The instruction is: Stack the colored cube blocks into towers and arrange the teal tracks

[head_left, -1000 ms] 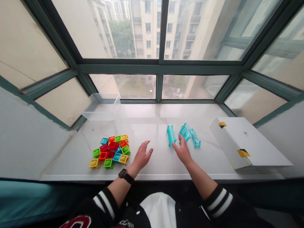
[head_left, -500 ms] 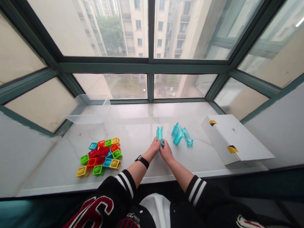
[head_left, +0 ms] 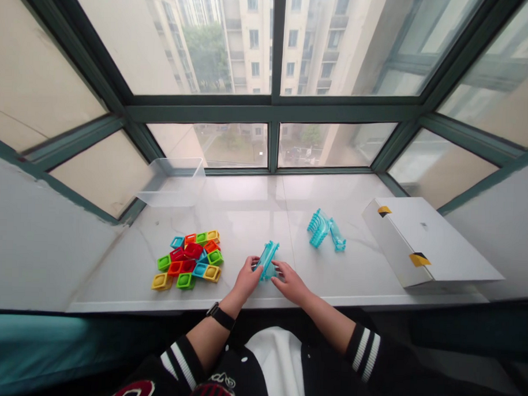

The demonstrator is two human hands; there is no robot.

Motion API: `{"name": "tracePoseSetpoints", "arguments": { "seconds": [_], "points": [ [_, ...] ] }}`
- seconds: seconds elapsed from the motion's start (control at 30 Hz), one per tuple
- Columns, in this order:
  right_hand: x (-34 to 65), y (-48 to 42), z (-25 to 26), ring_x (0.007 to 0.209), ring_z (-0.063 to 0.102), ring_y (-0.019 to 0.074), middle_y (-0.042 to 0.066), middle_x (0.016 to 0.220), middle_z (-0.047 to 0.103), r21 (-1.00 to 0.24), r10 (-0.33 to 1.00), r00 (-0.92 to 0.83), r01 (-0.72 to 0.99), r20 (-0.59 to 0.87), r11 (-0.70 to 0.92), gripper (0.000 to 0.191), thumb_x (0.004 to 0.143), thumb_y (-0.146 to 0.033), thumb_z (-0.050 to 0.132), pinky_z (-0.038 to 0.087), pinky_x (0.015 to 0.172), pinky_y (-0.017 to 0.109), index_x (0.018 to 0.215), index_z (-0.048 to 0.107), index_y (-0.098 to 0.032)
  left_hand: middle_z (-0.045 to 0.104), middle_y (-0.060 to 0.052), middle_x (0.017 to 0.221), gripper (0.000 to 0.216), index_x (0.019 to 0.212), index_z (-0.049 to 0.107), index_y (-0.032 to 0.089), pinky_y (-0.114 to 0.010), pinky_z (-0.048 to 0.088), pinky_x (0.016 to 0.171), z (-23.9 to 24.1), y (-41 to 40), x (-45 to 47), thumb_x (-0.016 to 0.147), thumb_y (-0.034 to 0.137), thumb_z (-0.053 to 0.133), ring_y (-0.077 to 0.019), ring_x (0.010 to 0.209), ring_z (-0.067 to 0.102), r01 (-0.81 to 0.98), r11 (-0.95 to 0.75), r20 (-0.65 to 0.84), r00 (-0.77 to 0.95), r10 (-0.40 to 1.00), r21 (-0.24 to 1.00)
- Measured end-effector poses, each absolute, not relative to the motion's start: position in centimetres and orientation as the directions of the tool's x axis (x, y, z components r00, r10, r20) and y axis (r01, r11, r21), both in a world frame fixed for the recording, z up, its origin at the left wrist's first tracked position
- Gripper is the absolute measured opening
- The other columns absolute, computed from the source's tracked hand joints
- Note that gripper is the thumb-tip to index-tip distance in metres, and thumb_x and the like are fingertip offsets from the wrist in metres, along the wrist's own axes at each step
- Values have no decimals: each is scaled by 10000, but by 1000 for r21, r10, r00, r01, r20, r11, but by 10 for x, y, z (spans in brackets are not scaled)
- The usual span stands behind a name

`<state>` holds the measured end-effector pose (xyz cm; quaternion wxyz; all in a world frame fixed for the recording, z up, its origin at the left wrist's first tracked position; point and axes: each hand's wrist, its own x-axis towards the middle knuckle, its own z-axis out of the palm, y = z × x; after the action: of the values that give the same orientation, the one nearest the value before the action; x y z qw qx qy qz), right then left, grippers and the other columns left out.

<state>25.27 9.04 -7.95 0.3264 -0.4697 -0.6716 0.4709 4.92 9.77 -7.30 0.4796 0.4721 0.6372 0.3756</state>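
Observation:
A translucent teal ribbed plastic piece (head_left: 268,258) is pinched between both my hands just above the white marble sill (head_left: 246,220). My left hand (head_left: 247,279) grips its near left end and my right hand (head_left: 291,282) holds its near right side, fingers closed on it. Two more teal ribbed pieces (head_left: 326,229) lie on the sill to the right, beyond my right hand. A pile of several coloured square blocks (head_left: 189,262), red, green, yellow, orange and blue, lies left of my left hand.
A clear plastic bin (head_left: 174,182) stands at the back left by the window. A flat white cardboard box (head_left: 427,243) with yellow tape lies at the right end of the sill. Window frames enclose the sill on three sides.
Both hands closed on one teal piece and brought it from beside the other two toward me and to the left, nearer the front edge.

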Motion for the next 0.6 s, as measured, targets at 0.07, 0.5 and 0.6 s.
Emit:
{"name": "tracePoseSetpoints", "arguments": {
  "seconds": [0.07,0.5,0.6],
  "points": [
    [255,94,-76,1229,672,303,142,1419,618,-934,930,-367,335,-10,122,537,903,-306,667,552,1071,535,1435,598,-271,731,-138,1179,367,1157,629,213,-392,562,912,-70,105,50,858,394,743,-275,1044,720,309,270,-248,-110,962,912],
    [352,130,1,1223,654,288,120,1283,699,-827,907,111,467,407,314,352,972,-384,586,549,1073,509,1281,692,-253,741,-128,1180,385,1286,647,201,-406,559,950,-47,122,33,921,323,620,-260,1063,709,180,298,-270,-163,949,938],
    [398,166,15,1240,645,297,145,1323,683,-874,837,384,439,390,206,416,955,-466,606,531,1089,516,1286,665,-221,742,-89,979,393,1273,629,200,-336,588,764,-32,136,42,895,308,642,-213,862,725,-100,384,-393,-92,915,918]
  ]
}}
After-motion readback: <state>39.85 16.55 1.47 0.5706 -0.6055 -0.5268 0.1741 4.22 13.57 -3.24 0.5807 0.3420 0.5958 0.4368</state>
